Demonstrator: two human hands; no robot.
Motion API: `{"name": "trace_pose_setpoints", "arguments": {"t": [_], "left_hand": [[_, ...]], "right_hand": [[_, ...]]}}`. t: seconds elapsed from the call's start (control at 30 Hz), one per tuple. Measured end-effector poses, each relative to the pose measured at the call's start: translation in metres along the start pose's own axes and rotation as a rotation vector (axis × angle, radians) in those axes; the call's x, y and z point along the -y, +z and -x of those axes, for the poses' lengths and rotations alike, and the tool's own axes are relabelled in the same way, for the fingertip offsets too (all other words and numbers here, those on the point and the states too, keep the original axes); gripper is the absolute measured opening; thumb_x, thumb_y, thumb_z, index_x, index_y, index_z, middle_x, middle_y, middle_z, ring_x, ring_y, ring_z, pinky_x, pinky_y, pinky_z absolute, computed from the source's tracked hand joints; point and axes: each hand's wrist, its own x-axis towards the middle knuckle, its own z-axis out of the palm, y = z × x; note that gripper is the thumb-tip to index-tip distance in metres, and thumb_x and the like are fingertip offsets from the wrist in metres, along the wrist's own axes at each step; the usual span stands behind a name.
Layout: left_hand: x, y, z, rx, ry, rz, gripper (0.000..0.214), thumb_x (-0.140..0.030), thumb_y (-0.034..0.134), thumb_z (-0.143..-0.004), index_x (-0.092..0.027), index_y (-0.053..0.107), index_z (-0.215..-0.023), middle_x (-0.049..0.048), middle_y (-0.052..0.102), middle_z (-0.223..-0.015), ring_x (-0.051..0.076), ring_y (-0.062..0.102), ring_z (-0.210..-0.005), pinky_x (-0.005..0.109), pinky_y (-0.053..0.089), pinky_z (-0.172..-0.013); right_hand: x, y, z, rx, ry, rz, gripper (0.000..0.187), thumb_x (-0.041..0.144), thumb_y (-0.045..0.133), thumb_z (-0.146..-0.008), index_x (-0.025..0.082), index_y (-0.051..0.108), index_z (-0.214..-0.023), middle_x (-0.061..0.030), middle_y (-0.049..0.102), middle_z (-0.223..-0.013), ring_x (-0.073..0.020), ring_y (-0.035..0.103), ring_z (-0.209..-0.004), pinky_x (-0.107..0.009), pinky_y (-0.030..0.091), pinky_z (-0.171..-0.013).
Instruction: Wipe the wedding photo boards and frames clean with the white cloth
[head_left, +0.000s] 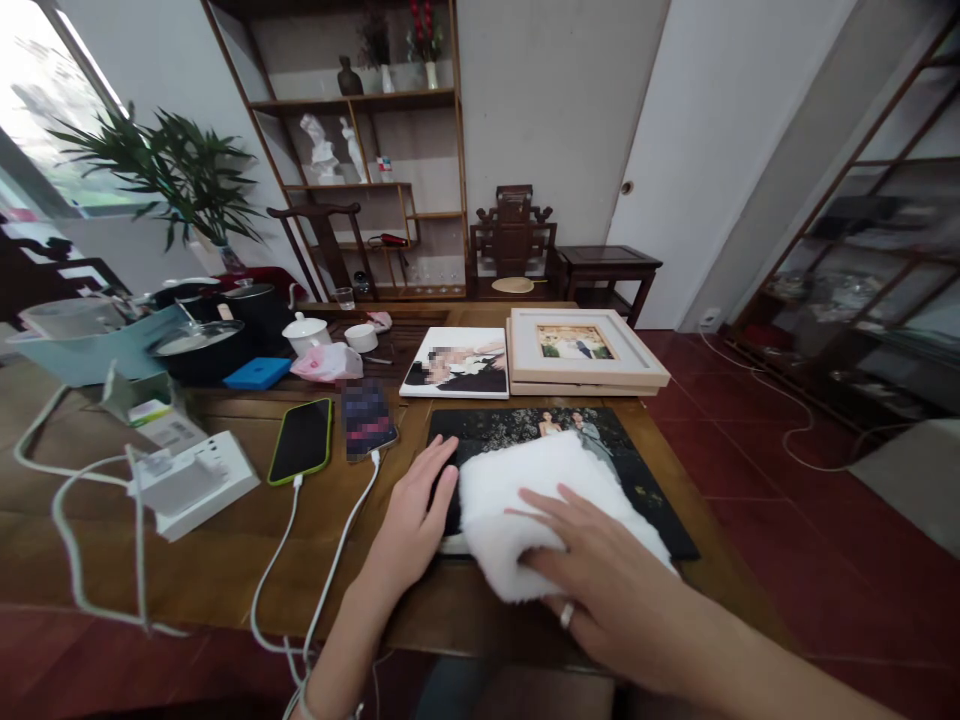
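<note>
A dark wedding photo panel [652, 505] lies flat near the front edge of the table, showing a couple at its upper part. My left hand [416, 510] rests on the panel's left edge, its fingers stretched out and nothing in its grasp. A fluffy white cloth [499, 480] covers much of the panel's middle. My right hand [592, 570], with a ring on one finger, presses on the cloth and grips its folded near edge. Under the cloth, part of the picture is hidden.
Behind the panel lie a white photo print [457, 360] and a stack of light wooden frames [589, 345]. To the left are two phones, the green-edged one [301, 440] on a cable, a white box [206, 485], a blue box [257, 373], a black pan [199, 345] and a teapot [306, 332].
</note>
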Motion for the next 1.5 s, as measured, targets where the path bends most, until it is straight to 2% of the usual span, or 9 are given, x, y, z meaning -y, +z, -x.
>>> {"name": "trace_pose_setpoints", "arguments": {"t": [0.23,0.5,0.63,0.77,0.97,1.1,1.27,1.4,1.5], "left_hand": [[0.005,0.007,0.004,0.07,0.123,-0.227,0.041,-0.032,0.049,-0.087,-0.016,0.054,-0.124,0.0123,0.051,-0.136,0.026,0.038,-0.133,0.049,0.035,-0.105],[0.004,0.005,0.003,0.046,0.184,-0.233,0.034,-0.028,0.051,-0.086,-0.019,0.058,-0.119,0.0105,0.06,-0.126,0.025,0.05,-0.123,0.045,0.042,-0.101],[0.004,0.005,0.003,0.044,0.165,-0.244,0.031,-0.029,0.052,-0.086,-0.02,0.062,-0.113,0.0101,0.063,-0.122,0.026,0.054,-0.118,0.045,0.044,-0.098],[0.004,0.004,0.003,0.066,0.169,-0.219,0.035,-0.029,0.05,-0.087,-0.018,0.058,-0.119,0.0101,0.059,-0.127,0.024,0.05,-0.123,0.044,0.041,-0.102],[0.003,0.003,0.003,0.079,0.161,-0.198,0.037,-0.029,0.048,-0.088,-0.019,0.055,-0.123,0.0095,0.057,-0.131,0.023,0.046,-0.127,0.045,0.039,-0.103],[0.0,0.003,0.003,0.102,0.157,-0.205,0.035,-0.029,0.046,-0.089,-0.023,0.056,-0.122,0.0083,0.056,-0.131,0.025,0.043,-0.129,0.047,0.038,-0.102],[0.002,0.002,0.002,0.097,0.104,-0.197,0.038,-0.032,0.046,-0.089,-0.022,0.054,-0.124,0.01,0.044,-0.142,0.025,0.036,-0.134,0.047,0.032,-0.107],[0.006,0.004,0.0,0.115,0.041,-0.194,0.047,-0.037,0.046,-0.088,-0.017,0.046,-0.131,0.0131,0.035,-0.147,0.026,0.029,-0.137,0.048,0.027,-0.11],[0.006,0.006,0.0,0.142,-0.008,-0.204,0.049,-0.04,0.039,-0.091,-0.016,0.042,-0.134,0.0131,0.032,-0.148,0.025,0.025,-0.139,0.049,0.023,-0.111]], "right_hand": [[-0.042,-0.022,-0.014,-0.114,0.305,0.085,0.03,0.023,0.037,-0.092,0.019,0.061,-0.11,-0.0131,0.062,-0.114,-0.0283,0.056,-0.107,-0.041,0.042,-0.088],[-0.03,-0.031,-0.108,-0.077,0.068,0.055,0.026,0.021,0.04,-0.091,0.02,0.061,-0.107,-0.0068,0.067,-0.101,-0.0226,0.06,-0.092,-0.029,0.04,-0.075],[-0.029,-0.023,-0.127,-0.091,-0.019,0.082,0.025,0.024,0.043,-0.09,0.021,0.062,-0.107,-0.0074,0.066,-0.102,-0.0236,0.058,-0.094,-0.031,0.039,-0.078],[-0.041,-0.019,-0.103,-0.155,0.035,0.107,0.029,0.026,0.039,-0.093,0.022,0.058,-0.114,-0.0085,0.063,-0.104,-0.0246,0.056,-0.096,-0.033,0.039,-0.079],[-0.094,-0.019,-0.036,-0.205,0.247,0.149,0.031,0.028,0.036,-0.094,0.019,0.059,-0.113,-0.01,0.061,-0.098,-0.0254,0.056,-0.091,-0.036,0.043,-0.078],[-0.109,-0.017,-0.001,-0.213,0.293,0.182,0.031,0.023,0.036,-0.091,0.019,0.06,-0.11,-0.0124,0.06,-0.107,-0.0286,0.053,-0.104,-0.042,0.043,-0.085],[-0.072,-0.002,0.035,-0.201,0.166,0.194,0.03,0.013,0.042,-0.081,0.019,0.063,-0.102,-0.0153,0.05,-0.133,-0.0299,0.035,-0.13,-0.054,0.032,-0.102],[-0.033,0.016,0.066,-0.172,0.051,0.162,0.035,0.008,0.049,-0.068,0.023,0.064,-0.096,-0.0078,0.044,-0.14,-0.0281,0.022,-0.137,-0.057,0.019,-0.109],[-0.019,0.02,0.079,-0.174,-0.009,0.126,0.044,0.008,0.05,-0.063,0.025,0.063,-0.102,-0.0048,0.041,-0.143,-0.0288,0.022,-0.137,-0.057,0.023,-0.108]]}}
